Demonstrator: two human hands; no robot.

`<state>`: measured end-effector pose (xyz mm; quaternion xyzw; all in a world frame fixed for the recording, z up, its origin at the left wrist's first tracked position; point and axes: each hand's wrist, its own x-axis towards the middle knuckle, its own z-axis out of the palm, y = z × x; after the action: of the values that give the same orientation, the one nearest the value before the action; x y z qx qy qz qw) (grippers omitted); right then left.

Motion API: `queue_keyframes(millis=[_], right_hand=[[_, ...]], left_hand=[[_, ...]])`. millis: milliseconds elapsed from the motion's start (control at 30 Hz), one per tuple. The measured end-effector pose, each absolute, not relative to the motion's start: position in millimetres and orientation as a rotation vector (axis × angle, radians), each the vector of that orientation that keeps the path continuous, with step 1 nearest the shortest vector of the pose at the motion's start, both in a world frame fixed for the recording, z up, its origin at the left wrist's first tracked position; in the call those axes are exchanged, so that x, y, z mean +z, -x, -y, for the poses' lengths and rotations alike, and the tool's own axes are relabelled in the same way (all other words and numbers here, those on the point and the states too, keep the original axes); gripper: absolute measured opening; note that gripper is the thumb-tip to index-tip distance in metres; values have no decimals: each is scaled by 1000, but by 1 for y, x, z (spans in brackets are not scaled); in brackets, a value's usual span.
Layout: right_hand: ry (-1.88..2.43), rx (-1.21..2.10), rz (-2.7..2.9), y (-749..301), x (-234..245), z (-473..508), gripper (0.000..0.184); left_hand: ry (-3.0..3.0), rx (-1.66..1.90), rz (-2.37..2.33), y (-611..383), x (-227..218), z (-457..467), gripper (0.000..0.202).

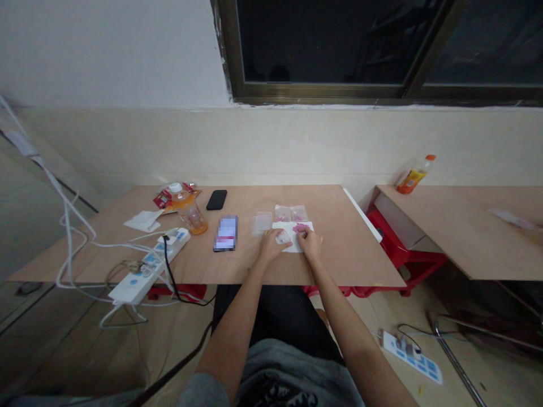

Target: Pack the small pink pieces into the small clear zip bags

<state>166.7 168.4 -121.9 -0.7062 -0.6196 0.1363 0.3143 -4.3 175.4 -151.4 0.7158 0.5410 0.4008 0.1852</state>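
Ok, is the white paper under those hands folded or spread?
Spread: the white paper lies flat on the wooden table, pink beads on it.

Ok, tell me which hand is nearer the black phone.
Left. The left hand rests at the white paper's edge, right of the black phone; the right hand lies farther right, on the paper.
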Motion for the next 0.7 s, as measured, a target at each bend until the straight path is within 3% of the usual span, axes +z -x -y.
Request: queue_keyframes(millis=[400, 700], right_hand=[[1843, 370, 1646, -167, -122, -168, 26], [1571, 438, 1665, -171, -135, -180, 28]], left_hand=[[-2003, 1132, -1527, 4, -149, -174, 53], [-2032, 1151, -1490, 4, -147, -173, 54]])
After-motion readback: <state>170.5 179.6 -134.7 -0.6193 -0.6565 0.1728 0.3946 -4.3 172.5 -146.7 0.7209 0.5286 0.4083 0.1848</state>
